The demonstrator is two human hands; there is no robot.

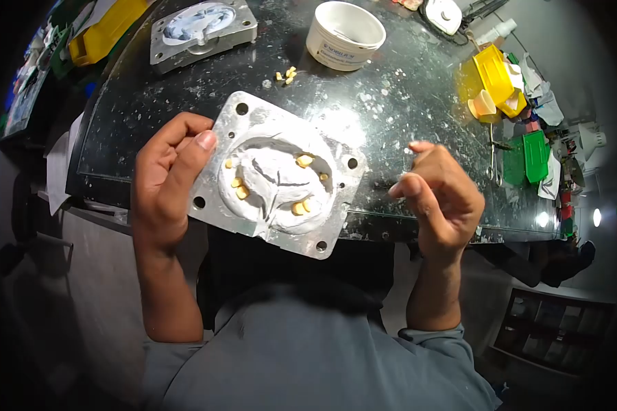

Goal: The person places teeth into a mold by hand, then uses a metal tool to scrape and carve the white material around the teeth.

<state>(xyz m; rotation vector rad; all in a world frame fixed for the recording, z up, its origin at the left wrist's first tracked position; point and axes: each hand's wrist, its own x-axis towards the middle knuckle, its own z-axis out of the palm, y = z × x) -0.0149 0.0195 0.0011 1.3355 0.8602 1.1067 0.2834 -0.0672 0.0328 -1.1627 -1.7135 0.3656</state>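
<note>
L hand [168, 171] has a firm grip on a metal mould half [308, 236]: thumb on the top face, other fingers bent at the same edge. Plate is tilted, held over the front edge of the dark workbench [116, 147], between L fingers & R hand [445, 195]. White fill [267, 168] inside, w/ small yellow tooth-like pcs [300, 207] set in it, well inboard of L thumb. R fingers curled, thumb bent nr index, apart from plate; can't tell if anything tiny is pinched. Beyond L fingertips: 2nd mould half [240, 35] on bench, plus a few loose yellow pcs [290, 75] just beside a white labelled tub [343, 51]. Past R fingers, further out: small cup [483, 104], yellow bin [493, 75], green bin [536, 156].
</note>
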